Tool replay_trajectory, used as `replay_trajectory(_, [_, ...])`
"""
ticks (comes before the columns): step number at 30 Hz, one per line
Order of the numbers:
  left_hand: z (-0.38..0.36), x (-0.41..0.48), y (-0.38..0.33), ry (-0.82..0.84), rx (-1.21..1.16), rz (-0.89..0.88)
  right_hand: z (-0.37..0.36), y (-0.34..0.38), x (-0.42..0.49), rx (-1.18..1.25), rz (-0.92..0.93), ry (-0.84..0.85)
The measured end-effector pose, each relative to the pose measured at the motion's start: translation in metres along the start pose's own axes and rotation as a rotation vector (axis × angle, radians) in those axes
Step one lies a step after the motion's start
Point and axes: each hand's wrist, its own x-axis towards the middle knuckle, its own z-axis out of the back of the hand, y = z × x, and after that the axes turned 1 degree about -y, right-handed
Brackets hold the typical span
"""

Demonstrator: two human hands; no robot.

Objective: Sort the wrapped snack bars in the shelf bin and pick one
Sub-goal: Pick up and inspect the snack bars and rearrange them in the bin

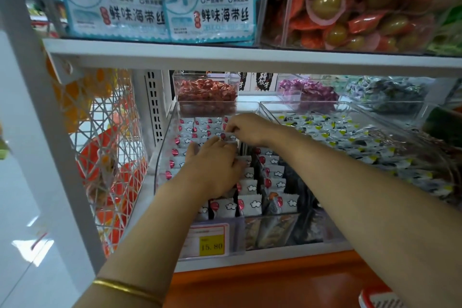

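A clear plastic shelf bin (162, 157) holds rows of small white wrapped snack bars (250, 204) with red dots and cloud prints. My left hand (215, 167) lies flat over the middle rows, fingers extended and pressing on the bars. My right hand (246, 127) reaches over the back rows and pinches one white bar (228, 136) between thumb and fingers. Bars under my left palm are hidden.
A neighbouring clear bin (350, 142) of white, yellow-dotted packets stands to the right. Small tubs of red (205, 92) and purple (310, 92) sweets sit behind. A shelf board (250, 57) hangs low overhead. A price tag (210, 240) fronts the bin. A wire basket (110, 147) hangs left.
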Motion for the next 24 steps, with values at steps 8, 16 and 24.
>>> replay_trajectory(8, [0.012, -0.011, 0.009, 0.031, -0.035, 0.076, 0.008, -0.01, 0.017, 0.071, -0.062, -0.223])
replay_trajectory(16, [0.016, -0.013, 0.01, 0.037, -0.053, 0.085, -0.006, -0.004, 0.036, -0.178, -0.1, -0.191])
replay_trajectory(24, [0.024, -0.017, 0.011, -0.128, -0.234, 0.104, 0.019, 0.002, 0.004, 0.111, -0.144, -0.614])
